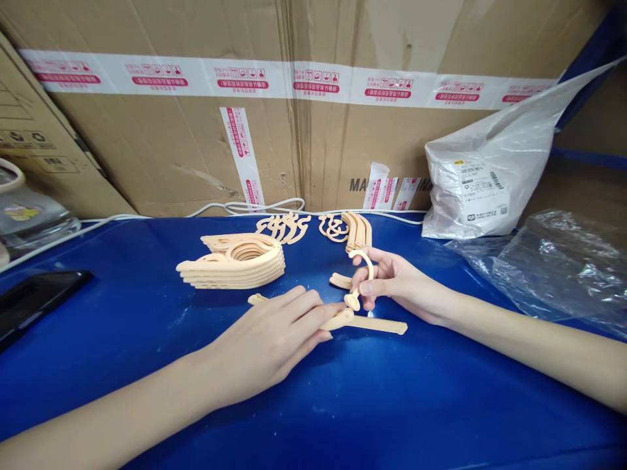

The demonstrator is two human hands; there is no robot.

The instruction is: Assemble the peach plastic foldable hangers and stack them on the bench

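Note:
Between the fingers of my right hand (pixel 386 281) is a cream plastic hanger hook (pixel 368 267), its round base hanging low. Just below that base, my left hand (pixel 289 329) is closed on a cream hanger arm (pixel 339 320), whose rounded end shows past the fingertips. A flat strip (pixel 379 324) sticks out to the right from under that end, and another tip (pixel 257 299) shows beyond the left hand's knuckles. Behind my right fingers lies a curved hanger arm (pixel 340 281), partly covered.
A stack of folded hangers (pixel 235 264) stands at the left. Behind are loose hooks (pixel 284 227), more hooks (pixel 333 228) and hanger arms (pixel 360 230). A white cable (pixel 264 207) runs along the cardboard (pixel 196 143). A white bag (pixel 480 176), clear plastic (pixel 548 261) and dark phone (pixel 44 300) flank the area.

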